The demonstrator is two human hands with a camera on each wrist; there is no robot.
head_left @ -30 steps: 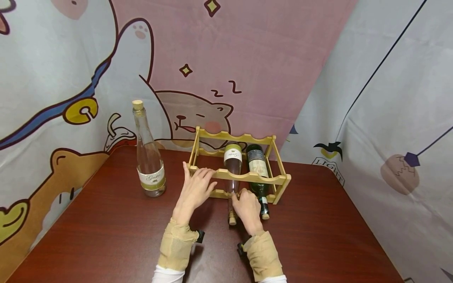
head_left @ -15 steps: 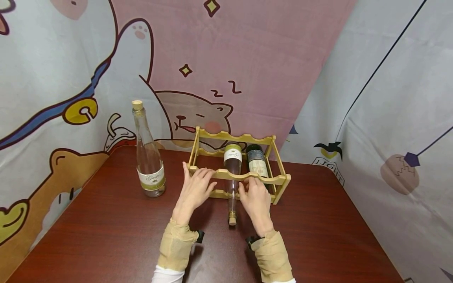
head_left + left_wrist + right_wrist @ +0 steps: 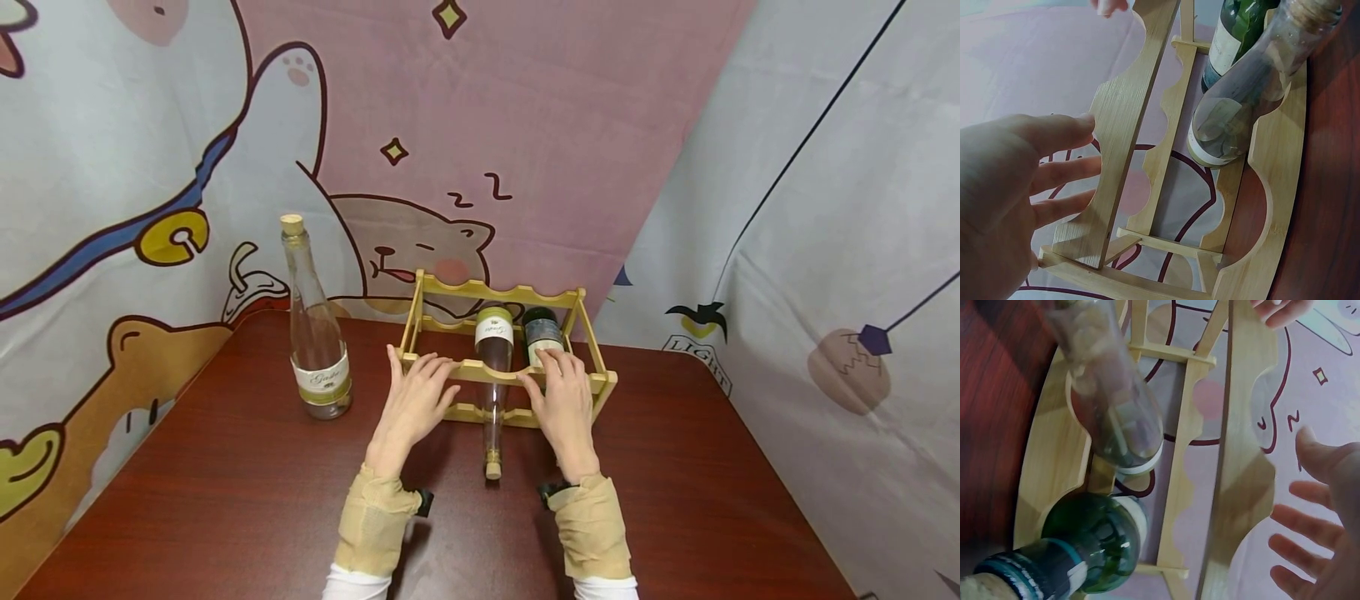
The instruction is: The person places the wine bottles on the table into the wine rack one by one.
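Observation:
A light wooden wine rack (image 3: 468, 369) stands on the table. My left hand (image 3: 408, 404) rests on the left end of its front top rail (image 3: 1119, 119), fingers extended over the wood. Lying in the rack with its corked neck toward me is a clear wine bottle (image 3: 492, 346), its label white and green. To its right lies a dark green wine bottle (image 3: 1094, 540), also neck forward. My right hand (image 3: 564, 408) is over the front rail by the green bottle and hides its neck in the head view. The right wrist view shows that hand's fingers (image 3: 1307, 528) spread, holding nothing.
Upright on the table, left of the rack, stands a second clear bottle (image 3: 320, 358) with a cork. A cartoon-printed cloth (image 3: 525, 125) hangs behind and around the reddish-brown table (image 3: 247, 500).
My right hand has left the clear bottle's neck and moved right and up, over the rail by the green bottle. The left hand and the bottles stay where they were.

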